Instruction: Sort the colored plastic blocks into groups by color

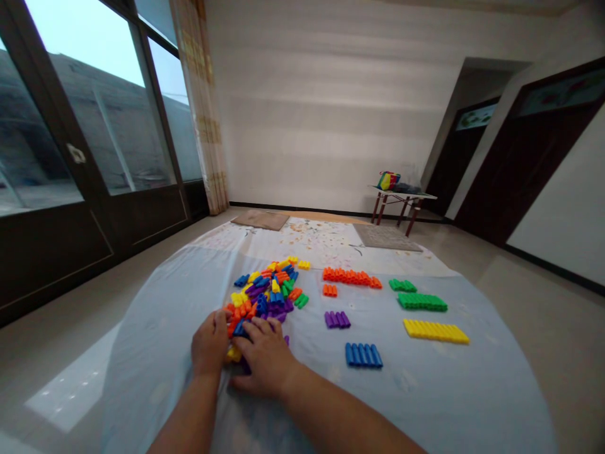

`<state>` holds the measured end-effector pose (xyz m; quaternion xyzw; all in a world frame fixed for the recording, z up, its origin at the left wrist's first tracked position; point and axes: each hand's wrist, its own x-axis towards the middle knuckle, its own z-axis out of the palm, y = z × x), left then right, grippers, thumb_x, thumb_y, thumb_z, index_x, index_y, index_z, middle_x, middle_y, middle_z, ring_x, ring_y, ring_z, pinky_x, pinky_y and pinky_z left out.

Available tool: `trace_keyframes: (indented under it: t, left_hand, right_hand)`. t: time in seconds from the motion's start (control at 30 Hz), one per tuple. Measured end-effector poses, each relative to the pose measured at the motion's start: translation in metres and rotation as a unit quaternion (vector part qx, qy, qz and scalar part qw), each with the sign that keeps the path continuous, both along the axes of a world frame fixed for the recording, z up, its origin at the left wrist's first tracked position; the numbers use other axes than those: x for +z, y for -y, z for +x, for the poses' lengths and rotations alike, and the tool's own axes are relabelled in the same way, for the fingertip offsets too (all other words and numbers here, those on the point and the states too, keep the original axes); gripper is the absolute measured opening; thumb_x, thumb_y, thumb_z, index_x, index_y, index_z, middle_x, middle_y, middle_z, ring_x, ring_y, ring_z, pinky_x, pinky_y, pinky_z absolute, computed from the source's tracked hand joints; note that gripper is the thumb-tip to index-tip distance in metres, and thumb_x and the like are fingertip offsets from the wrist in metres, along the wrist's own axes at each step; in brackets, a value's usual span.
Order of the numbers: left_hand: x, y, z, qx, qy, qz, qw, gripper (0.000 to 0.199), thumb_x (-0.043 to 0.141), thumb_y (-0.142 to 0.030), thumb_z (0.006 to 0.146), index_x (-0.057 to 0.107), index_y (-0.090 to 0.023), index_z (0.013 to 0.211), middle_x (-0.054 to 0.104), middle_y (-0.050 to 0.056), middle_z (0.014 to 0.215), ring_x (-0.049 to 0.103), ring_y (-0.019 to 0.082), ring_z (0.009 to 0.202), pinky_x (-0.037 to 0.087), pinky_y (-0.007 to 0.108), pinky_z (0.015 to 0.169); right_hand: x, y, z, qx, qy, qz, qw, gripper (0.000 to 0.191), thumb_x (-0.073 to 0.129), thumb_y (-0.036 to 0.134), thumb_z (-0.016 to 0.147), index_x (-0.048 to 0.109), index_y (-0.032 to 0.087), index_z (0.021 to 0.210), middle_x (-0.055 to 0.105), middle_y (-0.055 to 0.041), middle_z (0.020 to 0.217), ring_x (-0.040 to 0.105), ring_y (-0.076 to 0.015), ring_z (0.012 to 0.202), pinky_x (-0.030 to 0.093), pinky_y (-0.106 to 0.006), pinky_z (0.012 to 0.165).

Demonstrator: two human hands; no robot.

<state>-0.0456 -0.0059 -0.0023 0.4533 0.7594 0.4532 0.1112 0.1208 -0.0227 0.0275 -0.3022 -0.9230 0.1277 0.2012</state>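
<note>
A heap of mixed plastic pieces (271, 296) in orange, yellow, blue, purple and green lies on the cloth-covered table (170, 328). My left hand (211, 343) touches the heap's near left edge, its fingertips against orange pieces. Beside it, my right hand (265, 356) rests over the near end of the heap, its fingers on a blue piece (241, 328). Whether either hand grips a piece is hidden. To the right lie an orange row (350, 276), a purple group (337, 320), a blue row (363, 355), a green row (422, 302) and a yellow row (435, 331).
A small orange group (329, 291) and a small green group (402, 285) lie near the longer rows. Two flat mats, one brown (261, 219) and one grey (385, 237), are at the table's far side. A small side table (406, 193) with bags stands beyond.
</note>
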Motion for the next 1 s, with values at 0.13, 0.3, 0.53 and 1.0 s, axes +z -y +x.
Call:
trace_keyframes:
  t: [0.13,0.3,0.53,1.0]
  left_hand:
    - [0.002,0.003,0.004,-0.014,0.014,0.007,1.0,0.037,0.03,-0.042,0.081,0.06,-0.021,0.076,0.067,0.003,0.078,0.061,0.019,0.073,0.043,0.029,0.066]
    - [0.005,0.003,0.008,-0.023,0.031,0.013,0.999,0.036,0.032,-0.041,0.08,0.061,-0.021,0.073,0.066,0.002,0.074,0.06,0.018,0.067,0.043,0.028,0.063]
    - [0.001,0.001,0.006,-0.012,0.049,0.02,0.999,0.035,0.033,-0.041,0.079,0.06,-0.019,0.075,0.066,0.003,0.074,0.06,0.017,0.063,0.044,0.028,0.061]
    - [0.001,-0.007,-0.006,0.035,0.021,-0.037,0.998,0.029,0.037,-0.038,0.076,0.063,-0.024,0.075,0.064,-0.004,0.056,0.061,0.019,0.063,0.043,0.027,0.053]
  right_hand:
    - [-0.002,-0.005,0.017,-0.026,0.007,0.0,1.0,0.05,0.059,0.042,0.074,0.049,0.026,0.12,0.044,-0.0081,0.135,0.033,-0.029,0.125,0.017,-0.054,0.102]
    - [-0.004,-0.004,0.046,-0.035,0.003,0.003,0.999,0.048,0.061,0.036,0.073,0.051,0.026,0.119,0.045,-0.0064,0.135,0.034,-0.0278,0.125,0.022,-0.049,0.102]
    - [-0.009,0.016,0.076,0.006,0.006,-0.013,1.0,0.055,0.063,0.039,0.074,0.047,0.029,0.125,0.04,-0.0058,0.14,0.024,-0.029,0.132,0.011,-0.051,0.106]
    - [0.003,0.023,0.095,-0.027,-0.098,-0.017,0.995,0.054,0.061,0.035,0.074,0.046,0.024,0.125,0.059,-0.0046,0.114,0.05,-0.0199,0.105,0.036,-0.035,0.093]
